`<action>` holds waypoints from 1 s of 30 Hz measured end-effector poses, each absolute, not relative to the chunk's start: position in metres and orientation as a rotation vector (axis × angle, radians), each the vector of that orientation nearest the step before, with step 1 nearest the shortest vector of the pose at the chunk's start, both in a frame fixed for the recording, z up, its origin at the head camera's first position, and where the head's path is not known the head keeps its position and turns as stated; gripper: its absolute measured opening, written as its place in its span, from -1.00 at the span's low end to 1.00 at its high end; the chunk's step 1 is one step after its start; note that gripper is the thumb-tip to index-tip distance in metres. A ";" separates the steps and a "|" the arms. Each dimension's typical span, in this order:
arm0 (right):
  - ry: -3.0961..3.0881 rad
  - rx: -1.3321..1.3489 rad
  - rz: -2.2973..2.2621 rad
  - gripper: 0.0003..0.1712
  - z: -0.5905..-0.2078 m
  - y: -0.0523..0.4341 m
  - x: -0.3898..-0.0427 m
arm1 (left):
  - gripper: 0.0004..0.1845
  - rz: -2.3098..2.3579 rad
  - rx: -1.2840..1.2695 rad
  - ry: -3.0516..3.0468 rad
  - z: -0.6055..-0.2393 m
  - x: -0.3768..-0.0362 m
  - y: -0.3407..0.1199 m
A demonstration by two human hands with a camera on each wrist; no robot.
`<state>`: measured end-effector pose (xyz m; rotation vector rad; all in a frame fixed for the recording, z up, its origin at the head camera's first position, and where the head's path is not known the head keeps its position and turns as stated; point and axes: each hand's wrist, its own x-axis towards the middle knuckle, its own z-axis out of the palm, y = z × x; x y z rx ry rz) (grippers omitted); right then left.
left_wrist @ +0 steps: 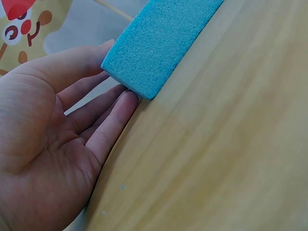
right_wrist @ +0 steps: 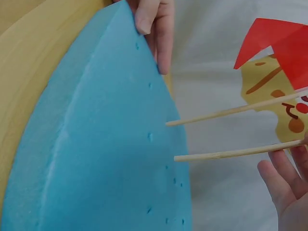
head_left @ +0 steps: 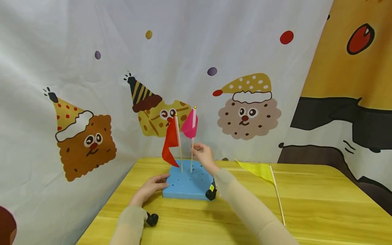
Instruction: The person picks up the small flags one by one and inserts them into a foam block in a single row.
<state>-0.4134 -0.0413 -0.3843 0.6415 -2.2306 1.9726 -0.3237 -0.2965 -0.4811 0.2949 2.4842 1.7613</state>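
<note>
The right hand (head_left: 203, 154), at frame centre, pinches the thin wooden stick of the pink paper flag (head_left: 190, 124), standing in the blue foam block (head_left: 187, 183) beside the red paper flag (head_left: 170, 141). The left hand (head_left: 152, 185), fingers straight, braces the block's left edge on the yellow wooden desk (head_left: 318, 200). A sideways push could tilt the stick, tear the foam hole or knock the red flag.

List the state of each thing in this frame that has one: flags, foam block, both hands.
red flag: upright, stick planted in the foam
pink flag: upright in the foam, stick pinched by the right hand
yellow flag: lying flat on the table, untouched
blue foam block: flat on the table, steadied at its left edge
left hand: fingers straight, pressing the block
</note>
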 end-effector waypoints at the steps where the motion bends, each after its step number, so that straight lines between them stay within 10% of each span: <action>1: -2.232 0.644 1.971 -0.74 -0.386 -0.040 -0.414 | -0.39 1.757 0.294 2.486 -0.481 -0.324 -0.297; 30: -2.284 0.649 1.941 -0.76 -0.408 -0.047 -0.430 | -0.38 1.746 0.306 2.484 -0.481 -0.327 -0.298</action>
